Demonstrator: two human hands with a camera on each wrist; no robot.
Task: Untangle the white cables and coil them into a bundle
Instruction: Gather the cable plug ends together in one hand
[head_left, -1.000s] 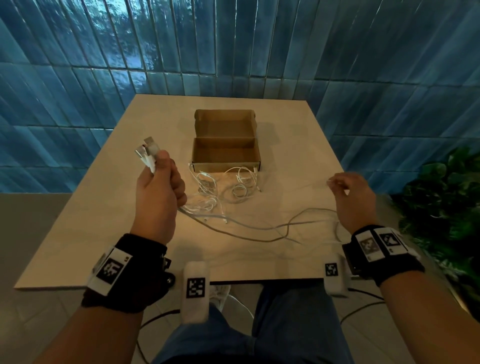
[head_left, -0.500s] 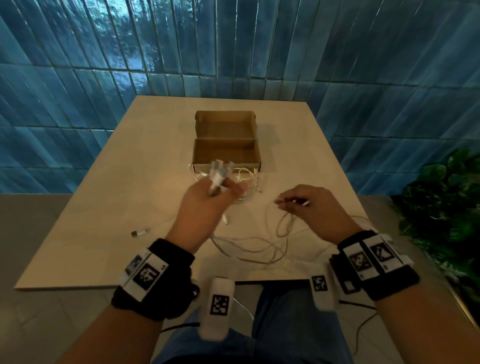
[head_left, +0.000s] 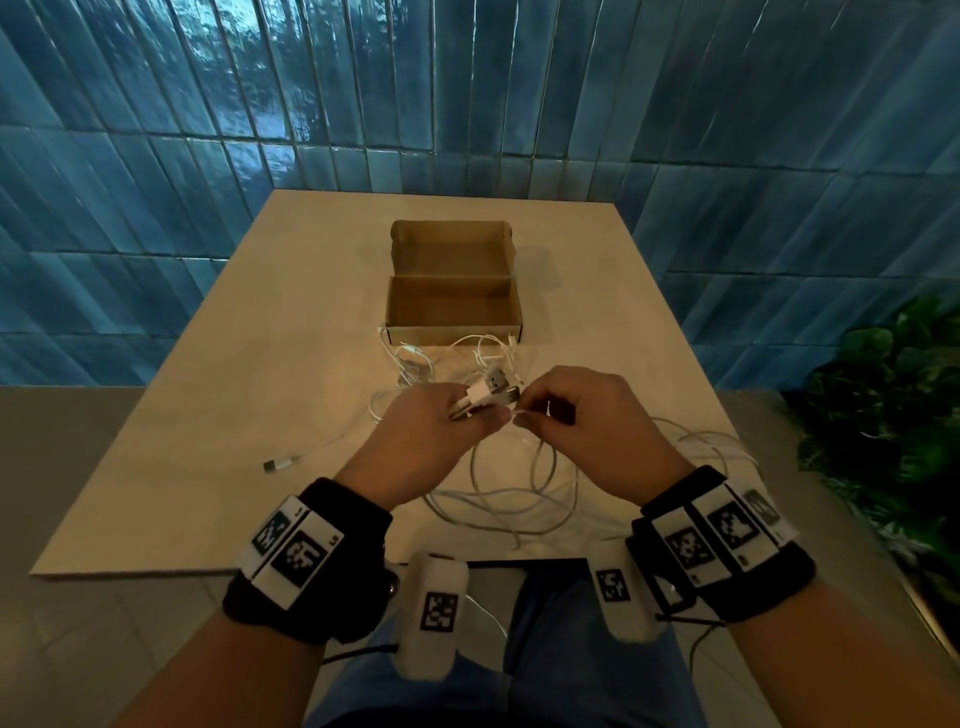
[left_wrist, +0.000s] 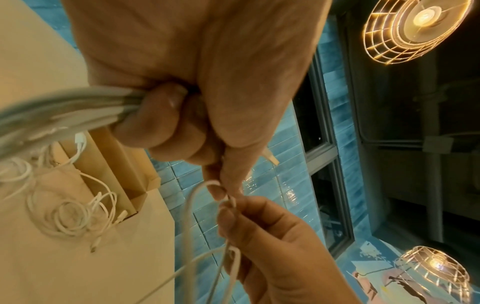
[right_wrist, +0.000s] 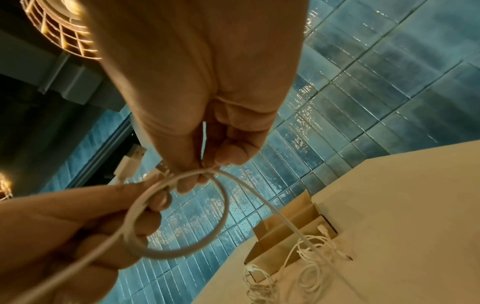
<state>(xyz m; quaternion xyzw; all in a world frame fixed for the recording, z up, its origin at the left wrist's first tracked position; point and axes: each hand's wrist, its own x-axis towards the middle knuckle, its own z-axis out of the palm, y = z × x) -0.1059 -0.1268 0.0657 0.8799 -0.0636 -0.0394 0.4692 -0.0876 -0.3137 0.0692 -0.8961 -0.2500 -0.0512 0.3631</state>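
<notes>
Overhead, white cables (head_left: 488, 397) between both hands (left (head_left: 434, 423) gripping, right (head_left: 582, 410) pinching).

Your left hand (head_left: 436, 431) and right hand (head_left: 587, 415) are bare; each wrist carries a black band (head_left: 306, 566) with white tags printed in black square codes. Blue trousers (head_left: 571, 665) cover your legs.

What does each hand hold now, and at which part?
The left hand grips several white cables just below their plugs. The right hand pinches a loop of one cable at its top.
</notes>
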